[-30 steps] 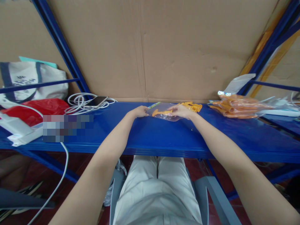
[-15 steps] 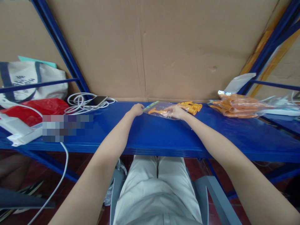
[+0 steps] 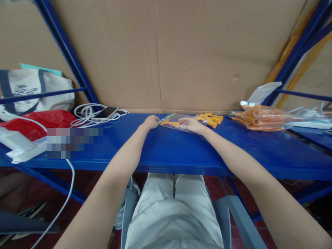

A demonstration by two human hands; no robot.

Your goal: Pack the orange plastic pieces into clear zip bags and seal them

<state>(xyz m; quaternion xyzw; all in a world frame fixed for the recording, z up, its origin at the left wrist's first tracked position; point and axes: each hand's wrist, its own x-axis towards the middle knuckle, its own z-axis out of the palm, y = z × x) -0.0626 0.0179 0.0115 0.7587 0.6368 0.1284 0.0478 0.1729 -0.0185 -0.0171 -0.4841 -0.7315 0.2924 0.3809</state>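
Note:
A clear plastic bag (image 3: 171, 126) with a colourful printed strip along its left end lies flat on the blue table. Inside it shows an orange plastic piece (image 3: 169, 122), whose exact kind I cannot make out. My left hand (image 3: 151, 122) has its fingers closed on the bag's left edge by the printed strip. Resting over the right part of the bag, my right hand (image 3: 193, 125) has its fingers stretched toward the orange piece. Just beyond my right hand lie several loose orange plastic pieces (image 3: 214, 120) with flared, tube-like ends.
On the right sits a larger clear bag of orange pieces (image 3: 267, 117). To the left are a coiled white cable (image 3: 86, 116), a phone (image 3: 110, 111), a red plastic bag (image 3: 54, 118), a white power strip (image 3: 23, 147) and a canvas tote (image 3: 54, 90). A cardboard wall (image 3: 186, 62) stands behind.
My right hand has shifted slightly left over the bag, and its fingers look more spread. My left hand stays at the bag's left edge.

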